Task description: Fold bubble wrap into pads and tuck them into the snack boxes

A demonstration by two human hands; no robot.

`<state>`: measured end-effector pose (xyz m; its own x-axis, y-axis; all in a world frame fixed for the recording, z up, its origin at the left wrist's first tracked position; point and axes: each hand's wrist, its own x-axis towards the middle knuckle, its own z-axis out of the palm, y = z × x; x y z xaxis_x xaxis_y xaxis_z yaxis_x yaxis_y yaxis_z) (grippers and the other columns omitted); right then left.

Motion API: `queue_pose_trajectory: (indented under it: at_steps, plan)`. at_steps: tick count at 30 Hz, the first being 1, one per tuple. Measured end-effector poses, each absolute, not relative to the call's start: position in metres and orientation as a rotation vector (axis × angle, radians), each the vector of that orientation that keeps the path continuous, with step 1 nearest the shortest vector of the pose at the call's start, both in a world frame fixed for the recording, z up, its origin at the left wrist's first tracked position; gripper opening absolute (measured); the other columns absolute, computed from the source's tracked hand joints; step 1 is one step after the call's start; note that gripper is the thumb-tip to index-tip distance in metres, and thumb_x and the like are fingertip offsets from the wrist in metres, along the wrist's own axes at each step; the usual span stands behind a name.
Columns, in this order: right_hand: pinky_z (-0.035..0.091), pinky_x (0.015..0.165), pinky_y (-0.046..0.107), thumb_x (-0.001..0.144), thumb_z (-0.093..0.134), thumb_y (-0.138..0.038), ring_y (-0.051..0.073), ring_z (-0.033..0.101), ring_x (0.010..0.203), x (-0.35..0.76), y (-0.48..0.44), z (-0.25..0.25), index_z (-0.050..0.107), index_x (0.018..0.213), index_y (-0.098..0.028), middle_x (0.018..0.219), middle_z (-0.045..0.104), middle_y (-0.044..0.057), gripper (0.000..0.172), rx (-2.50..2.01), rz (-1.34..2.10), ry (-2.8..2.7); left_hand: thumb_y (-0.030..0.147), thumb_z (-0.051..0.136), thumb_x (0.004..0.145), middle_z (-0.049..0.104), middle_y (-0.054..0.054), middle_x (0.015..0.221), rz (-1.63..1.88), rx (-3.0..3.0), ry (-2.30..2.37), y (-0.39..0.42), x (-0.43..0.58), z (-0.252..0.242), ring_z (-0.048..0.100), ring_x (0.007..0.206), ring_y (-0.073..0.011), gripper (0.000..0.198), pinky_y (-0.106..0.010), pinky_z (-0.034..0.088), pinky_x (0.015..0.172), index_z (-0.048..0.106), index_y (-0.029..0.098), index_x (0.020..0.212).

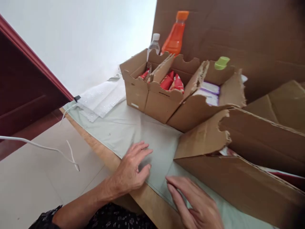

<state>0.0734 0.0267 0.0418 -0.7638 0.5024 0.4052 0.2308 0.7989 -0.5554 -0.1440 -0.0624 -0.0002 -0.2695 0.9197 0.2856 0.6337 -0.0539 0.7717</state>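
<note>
My left hand [134, 165] hovers over the pale green cloth [111, 133] near the table's front edge, fingers apart and nothing in them. To its right, my right hand [190, 200] is held with thumb and index finger close together at the tips. I cannot make out anything between those fingertips. Nearest to my right hand is a cardboard box [228, 178] with cut-out edges. Past my left hand stands a row of open cardboard boxes [159, 105]. Red packets [171, 82] lie in two of them, and white and purple packs [209, 90] in another.
Behind the row rise an orange drink bottle [175, 38], a clear bottle with a white cap [154, 44] and a light green cap [222, 63]. Bubble wrap [102, 97] lies at the far left. A white cable [43, 146] hangs beside the wooden table edge [100, 148].
</note>
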Motion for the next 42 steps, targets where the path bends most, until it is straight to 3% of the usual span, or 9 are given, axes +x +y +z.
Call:
queue_pose_trajectory:
  at_steps: [7, 13, 16, 20, 24, 28, 33, 37, 42]
  plan:
    - [0.057, 0.080, 0.031, 0.100, 0.052, -0.011, 0.020, 0.073, 0.089, -0.098, 0.068, 0.056, 0.074, 0.106, -0.021, 0.099, 0.079, 0.005, 0.024, -0.276, 0.586, -2.603, 0.005, 0.058, 0.079, 0.073, -0.013, 0.118, 1.537, 1.668, 1.749, -0.065, -0.148, -0.014, 0.064, 0.117, -0.0309, 0.040, -0.049, 0.055, 0.104, 0.069, 0.017, 0.116]
    - [0.053, 0.092, 0.040, 0.097, 0.052, -0.006, 0.028, 0.062, 0.117, -0.215, 0.092, 0.039, 0.071, 0.124, -0.022, 0.135, 0.071, 0.011, 0.036, -0.147, 0.262, -2.905, 0.006, 0.056, 0.081, 0.076, -0.012, 0.105, 1.663, 1.649, 1.685, -0.062, -0.150, -0.016, 0.070, 0.100, -0.0272, 0.033, -0.041, 0.059, 0.089, 0.069, 0.015, 0.109]
    - [0.049, 0.097, 0.044, 0.094, 0.052, -0.002, 0.030, 0.057, 0.124, -0.258, 0.095, 0.030, 0.070, 0.126, -0.020, 0.148, 0.062, 0.014, 0.041, -0.129, 0.319, -2.937, 0.007, 0.056, 0.080, 0.077, -0.012, 0.103, 1.753, 1.663, 1.641, -0.059, -0.151, -0.024, 0.071, 0.095, -0.0268, 0.034, -0.039, 0.059, 0.082, 0.068, 0.015, 0.110]
    - [0.046, 0.100, 0.042, 0.095, 0.053, -0.006, 0.028, 0.058, 0.119, -0.283, 0.097, 0.025, 0.075, 0.102, -0.021, 0.142, 0.067, 0.011, 0.028, -0.244, 0.459, -2.895, 0.009, 0.056, 0.080, 0.077, -0.012, 0.100, 1.832, 1.640, 1.603, -0.057, -0.151, -0.035, 0.071, 0.092, -0.0266, 0.035, -0.039, 0.057, 0.079, 0.067, 0.016, 0.111]
    - [0.044, 0.101, 0.040, 0.098, 0.049, -0.011, 0.027, 0.060, 0.119, -0.273, 0.096, 0.031, 0.074, 0.111, -0.022, 0.134, 0.069, 0.012, 0.030, -0.496, 0.659, -2.767, 0.011, 0.055, 0.081, 0.077, -0.010, 0.095, 1.849, 1.605, 1.587, -0.057, -0.150, -0.038, 0.071, 0.089, -0.0254, 0.031, -0.038, 0.056, 0.078, 0.067, 0.017, 0.110]
    - [0.052, 0.075, 0.029, 0.091, 0.059, -0.016, 0.019, 0.071, 0.084, -0.262, 0.095, 0.037, 0.074, 0.105, -0.021, 0.096, 0.076, 0.005, 0.021, -0.717, 1.095, -2.674, 0.011, 0.055, 0.080, 0.077, -0.009, 0.093, 1.889, 1.559, 1.592, -0.057, -0.151, -0.031, 0.070, 0.085, -0.0237, 0.030, -0.037, 0.054, 0.077, 0.067, 0.018, 0.106]
    - [0.043, 0.045, 0.020, 0.089, 0.062, -0.023, 0.012, 0.069, 0.059, -0.273, 0.088, 0.037, 0.072, 0.109, -0.017, 0.092, 0.075, 0.004, 0.023, -0.848, 1.639, -2.401, 0.009, 0.055, 0.078, 0.076, -0.009, 0.090, 1.798, 1.529, 1.648, -0.061, -0.153, -0.020, 0.069, 0.085, -0.0237, 0.024, -0.037, 0.053, 0.077, 0.067, 0.018, 0.096]
    - [0.041, 0.046, 0.018, 0.086, 0.060, -0.022, 0.009, 0.063, 0.059, -0.279, 0.086, 0.042, 0.067, 0.093, -0.015, 0.081, 0.068, 0.002, 0.012, -0.882, 1.730, -2.151, 0.009, 0.055, 0.078, 0.073, -0.008, 0.084, 1.761, 1.512, 1.664, -0.063, -0.154, -0.016, 0.067, 0.082, -0.0234, 0.019, -0.038, 0.053, 0.075, 0.067, 0.019, 0.089]
    - [0.045, 0.056, 0.020, 0.087, 0.064, -0.034, 0.012, 0.066, 0.072, -0.281, 0.094, 0.070, 0.069, 0.090, -0.017, 0.084, 0.070, 0.002, 0.018, -0.747, 1.733, -2.041, 0.008, 0.055, 0.081, 0.077, -0.010, 0.096, 1.737, 1.530, 1.627, -0.065, -0.154, -0.017, 0.071, 0.090, -0.0251, 0.027, -0.040, 0.056, 0.080, 0.069, 0.018, 0.101]
